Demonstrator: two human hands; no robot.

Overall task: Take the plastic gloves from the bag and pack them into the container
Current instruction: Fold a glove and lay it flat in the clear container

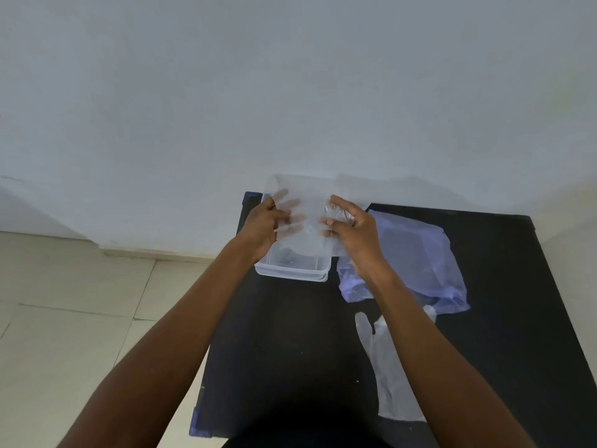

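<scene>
Gloves first: your left hand point(263, 223) and right hand point(350, 226) each pinch a side of one thin, clear, crinkly glove point(303, 205), stretched above the clear rectangular container point(292, 270) at the black counter's point(290, 344) far left corner. Right of it lies the limp lilac bag point(416, 257); a second flat glove point(392, 367) lies nearer you.

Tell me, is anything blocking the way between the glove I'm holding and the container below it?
Nothing visible is. Both hands, left hand and right hand, hold the clear glove spread just above the open container. Its lid is off. The bag lies to its right.
</scene>
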